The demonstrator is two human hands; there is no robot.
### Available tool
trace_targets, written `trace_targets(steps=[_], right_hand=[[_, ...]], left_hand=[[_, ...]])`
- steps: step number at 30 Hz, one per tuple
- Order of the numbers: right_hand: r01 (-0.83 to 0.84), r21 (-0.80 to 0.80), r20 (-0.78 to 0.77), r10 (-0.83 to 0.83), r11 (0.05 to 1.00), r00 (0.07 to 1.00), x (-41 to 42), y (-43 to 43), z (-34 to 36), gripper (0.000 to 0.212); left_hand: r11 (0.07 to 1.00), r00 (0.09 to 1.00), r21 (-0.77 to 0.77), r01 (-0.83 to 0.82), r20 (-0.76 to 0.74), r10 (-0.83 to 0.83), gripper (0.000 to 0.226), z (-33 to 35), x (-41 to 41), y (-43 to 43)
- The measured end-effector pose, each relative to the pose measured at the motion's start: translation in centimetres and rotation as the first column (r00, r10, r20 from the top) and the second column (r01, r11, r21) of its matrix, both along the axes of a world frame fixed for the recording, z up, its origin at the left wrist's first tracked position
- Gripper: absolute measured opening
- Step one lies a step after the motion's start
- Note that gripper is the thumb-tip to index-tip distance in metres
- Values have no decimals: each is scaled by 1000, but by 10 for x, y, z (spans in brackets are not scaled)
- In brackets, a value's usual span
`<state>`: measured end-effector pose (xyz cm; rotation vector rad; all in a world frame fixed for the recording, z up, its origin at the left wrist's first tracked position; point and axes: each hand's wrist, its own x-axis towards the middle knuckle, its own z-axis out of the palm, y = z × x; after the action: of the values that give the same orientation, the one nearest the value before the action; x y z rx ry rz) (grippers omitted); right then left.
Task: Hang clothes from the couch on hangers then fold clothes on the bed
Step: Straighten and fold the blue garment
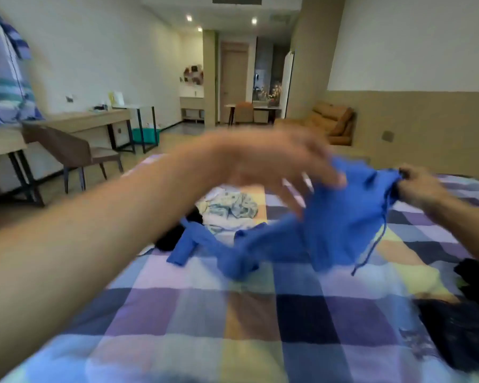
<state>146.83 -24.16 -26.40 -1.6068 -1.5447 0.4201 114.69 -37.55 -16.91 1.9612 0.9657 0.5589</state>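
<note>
Blue garment (340, 222) hangs from one pinched corner, with its other top corner free.
Right hand (421, 186) pinches the drawstring edge with curled fingers, and the cloth trails from there down and leftward onto the checked bed cover (260, 313), its long axis slanting from upper right to lower left. Left hand (274, 167), blurred, with fingers spread and gripping nothing, sits at the cloth's upper edge just left of that pinch. It is judged the nearer hand for the free corner, which lies right by its fingertips.
</note>
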Motion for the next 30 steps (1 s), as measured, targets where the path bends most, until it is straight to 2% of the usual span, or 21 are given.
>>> trace_targets(steps=[1,2,3,4,6,8,10,11,12,13,14,15,16,17,19,21,23,25,26,28,30], right_hand=[[15,-44,54,-13,999,998,8,5,-17,12],[97,-139,168,-73,985,983,16,-3,-42,9],[158,-238,247,-98,958,964,27,-4,-70,8],[231,-288,289,-146,929,946,32,-15,-89,17],[251,-204,249,-198,946,948,18,-34,-102,34],[86,-52,108,-80,995,991,-15,-56,-111,24],[-242,12,36,242,970,970,-66,-90,-123,13],[-416,-16,61,416,909,907,-91,-109,-130,18],[-530,-112,119,541,841,833,-110,-124,-138,29],[-569,-236,241,615,788,751,-125,-131,-150,45],[-535,-348,406,638,770,654,-135,-133,-165,56],[-461,-387,574,600,798,557,-141,-132,-183,58],[-424,-356,654,546,833,523,-145,-127,-195,50],[-425,-308,646,515,851,563,-147,-120,-201,37],[-468,-243,467,525,850,711,-145,-105,-202,19],[-497,-169,118,518,851,847,-138,-86,-182,21],[-484,-144,-195,455,863,869,-132,-77,-149,22],[-512,-145,-383,429,847,818,-128,-73,-125,16],[-526,-144,-438,423,838,793,-125,-74,-119,12],[-498,-170,-536,345,850,771,-123,-73,-120,17],[-476,-196,-549,306,857,778,-124,-75,-129,17]], left_hand=[[997,995,-35,75,-68,-77,26,-23,0,-1],[997,983,-17,73,-166,-75,30,-59,-1,4],[992,957,113,60,-290,-25,33,-94,-5,10],[971,917,235,52,-396,47,34,-128,-14,18],[942,847,334,33,-510,151,38,-179,-41,36],[952,823,303,43,-551,138,48,-221,-61,43],[943,792,320,90,-598,127,62,-259,-67,50],[931,781,353,98,-607,147,66,-275,-67,51],[912,774,401,88,-604,191,66,-287,-67,53],[883,780,465,69,-577,243,61,-298,-68,56],[848,810,529,31,-511,289,53,-309,-70,58],[806,850,592,-31,-408,333,44,-319,-71,60],[767,883,632,-111,-292,368,35,-324,-71,61],[741,902,644,-189,-185,391,25,-328,-72,65],[757,919,576,-309,-26,394,10,-328,-74,74],[832,919,393,-392,115,378,4,-317,-76,82],[900,892,149,-409,273,360,23,-292,-77,83],[955,870,-36,-294,405,282,36,-264,-76,79],[973,879,-63,-222,418,228,37,-253,-72,75],[980,935,32,-197,305,178,40,-242,-68,74],[897,942,290,-333,141,304,39,-250,-62,75]])
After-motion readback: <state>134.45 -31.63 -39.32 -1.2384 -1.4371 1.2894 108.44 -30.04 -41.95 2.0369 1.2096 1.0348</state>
